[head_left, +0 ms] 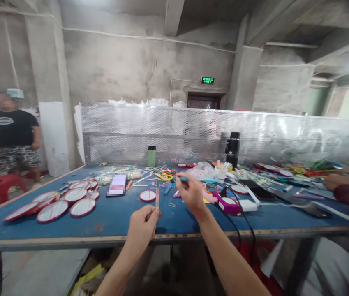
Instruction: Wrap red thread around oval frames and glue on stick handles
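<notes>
My left hand (143, 222) is closed in a pinch around the lower end of a thin, flat, pale strip (157, 198), which stands upright above the fingers. My right hand (191, 193) is raised to the right of the strip, its fingers closed on a slim teal pen-like stick (184, 179) that points left; its exact kind is not clear. Just left of the strip, a round white disc with a red rim (147, 196) lies on the blue table (109, 226). Scissors with yellow handles (166, 177) lie beyond the hands.
Several red-rimmed discs (52, 211) overlap at the left. A phone (117, 184), green bottle (151, 156) and black flask (232, 150) stand or lie farther back. Cables cross near a purple object (228, 203). A co-worker's hand (336, 181) is at right; another person (9, 131) stands left.
</notes>
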Available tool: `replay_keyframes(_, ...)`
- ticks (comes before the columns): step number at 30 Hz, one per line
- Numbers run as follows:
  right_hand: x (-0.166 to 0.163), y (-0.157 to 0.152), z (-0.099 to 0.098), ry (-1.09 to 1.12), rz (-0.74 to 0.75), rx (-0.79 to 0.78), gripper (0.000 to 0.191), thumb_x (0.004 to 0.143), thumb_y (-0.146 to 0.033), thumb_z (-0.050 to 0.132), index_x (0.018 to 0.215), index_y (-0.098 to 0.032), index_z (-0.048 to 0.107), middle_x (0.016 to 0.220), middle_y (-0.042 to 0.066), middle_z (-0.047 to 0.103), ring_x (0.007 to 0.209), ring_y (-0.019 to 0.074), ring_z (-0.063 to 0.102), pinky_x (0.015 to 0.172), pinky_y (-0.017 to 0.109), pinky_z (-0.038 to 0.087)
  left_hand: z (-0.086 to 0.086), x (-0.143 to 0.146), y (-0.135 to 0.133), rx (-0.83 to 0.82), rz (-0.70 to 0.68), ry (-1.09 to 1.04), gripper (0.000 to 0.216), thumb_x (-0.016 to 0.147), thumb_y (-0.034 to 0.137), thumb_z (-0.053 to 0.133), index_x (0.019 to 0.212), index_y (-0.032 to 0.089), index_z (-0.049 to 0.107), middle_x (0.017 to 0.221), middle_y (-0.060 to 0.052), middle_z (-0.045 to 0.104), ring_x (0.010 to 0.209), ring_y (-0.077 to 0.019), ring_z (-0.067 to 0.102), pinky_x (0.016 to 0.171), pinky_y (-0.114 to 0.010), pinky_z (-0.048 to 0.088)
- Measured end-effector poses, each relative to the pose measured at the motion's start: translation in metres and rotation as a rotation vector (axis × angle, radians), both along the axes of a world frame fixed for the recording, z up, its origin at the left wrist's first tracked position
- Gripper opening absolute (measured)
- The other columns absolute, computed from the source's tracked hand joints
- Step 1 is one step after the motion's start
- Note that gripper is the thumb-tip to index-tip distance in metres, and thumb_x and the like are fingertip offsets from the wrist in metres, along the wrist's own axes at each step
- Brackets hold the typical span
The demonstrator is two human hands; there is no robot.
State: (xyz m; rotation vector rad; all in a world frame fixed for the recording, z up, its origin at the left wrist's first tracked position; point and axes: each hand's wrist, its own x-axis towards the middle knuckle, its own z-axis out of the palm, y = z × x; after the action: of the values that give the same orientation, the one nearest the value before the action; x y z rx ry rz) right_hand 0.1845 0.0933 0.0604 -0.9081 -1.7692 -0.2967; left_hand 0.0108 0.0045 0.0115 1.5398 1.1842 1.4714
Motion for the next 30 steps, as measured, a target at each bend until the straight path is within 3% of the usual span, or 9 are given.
replay_keyframes(3, 0.001, 0.013, 0.015, -0.572, -0.239, -0.116, 0.028, 0.097, -0.018, 0.044, 0.121, -0.02, 0.059, 0.113, 0.01, 0.07, 0.091, 0.0198, 0.068, 0.077, 0.027, 0.046, 0.002, 0.0, -0.002, 0.002, -0.001, 0.004, 0.034, 0.079, 0.05, 0.054, 0.071, 0.017, 0.063, 0.034, 0.008, 0.041, 0.031, -0.0101, 0.036, 0.039, -0.021, 0.028)
replay_keyframes(9, -0.009, 0.045, 0.02, -0.9, -0.304, -0.254, 0.015, 0.088, -0.008, 0.058, 0.09, -0.015, 0.07, 0.09, 0.014, 0.075, 0.087, 0.0241, 0.07, 0.083, 0.032, 0.039, 0.002, -0.001, -0.001, 0.03, -0.007, 0.018, 0.033, 0.081, 0.047, 0.052, 0.071, 0.017, 0.062, 0.035, 0.008, 0.041, 0.032, -0.01, 0.037, 0.04, -0.021, 0.029)
replay_keyframes(12, -0.013, 0.049, 0.016, -0.991, -0.321, -0.291, 0.008, 0.085, -0.009, 0.065, 0.087, -0.014, 0.071, 0.09, 0.015, 0.076, 0.088, 0.025, 0.071, 0.084, 0.033, 0.038, 0.0, -0.002, 0.0, 0.036, -0.021, 0.016, 0.032, 0.083, 0.045, 0.052, 0.073, 0.017, 0.062, 0.036, 0.008, 0.041, 0.032, -0.0097, 0.037, 0.04, -0.02, 0.029)
replay_keyframes(16, -0.014, 0.046, 0.015, -1.042, -0.337, -0.301, 0.009, 0.083, -0.011, 0.07, 0.091, -0.013, 0.072, 0.093, 0.016, 0.076, 0.092, 0.0261, 0.071, 0.083, 0.033, 0.037, -0.001, -0.001, -0.001, 0.037, -0.017, 0.01, 0.03, 0.083, 0.043, 0.052, 0.072, 0.017, 0.062, 0.036, 0.008, 0.041, 0.032, -0.0095, 0.037, 0.039, -0.02, 0.028)
replay_keyframes(22, -0.01, 0.05, 0.011, -1.022, -0.331, -0.31, 0.003, 0.081, -0.011, 0.071, 0.08, -0.013, 0.074, 0.083, 0.016, 0.076, 0.085, 0.0274, 0.071, 0.082, 0.034, 0.038, -0.001, -0.002, -0.001, 0.047, -0.013, 0.018, 0.031, 0.083, 0.044, 0.051, 0.073, 0.016, 0.062, 0.037, 0.008, 0.04, 0.034, -0.0092, 0.036, 0.04, -0.02, 0.03)
replay_keyframes(27, -0.006, 0.052, 0.016, -0.86, -0.273, -0.261, 0.006, 0.08, -0.009, 0.07, 0.077, -0.014, 0.072, 0.08, 0.014, 0.076, 0.082, 0.025, 0.071, 0.079, 0.032, 0.042, -0.003, -0.001, 0.001, 0.03, -0.026, -0.004, 0.031, 0.083, 0.045, 0.051, 0.073, 0.017, 0.061, 0.036, 0.009, 0.039, 0.032, -0.0087, 0.033, 0.039, -0.02, 0.027)
replay_keyframes(30, 0.0, 0.038, 0.025, -0.664, -0.226, -0.177, 0.013, 0.09, -0.013, 0.059, 0.095, -0.014, 0.071, 0.093, 0.013, 0.075, 0.087, 0.0222, 0.07, 0.079, 0.031, 0.045, -0.003, 0.0, 0.002, 0.028, -0.017, -0.008, 0.031, 0.082, 0.045, 0.052, 0.073, 0.016, 0.062, 0.035, 0.008, 0.04, 0.032, -0.0087, 0.034, 0.039, -0.02, 0.026)
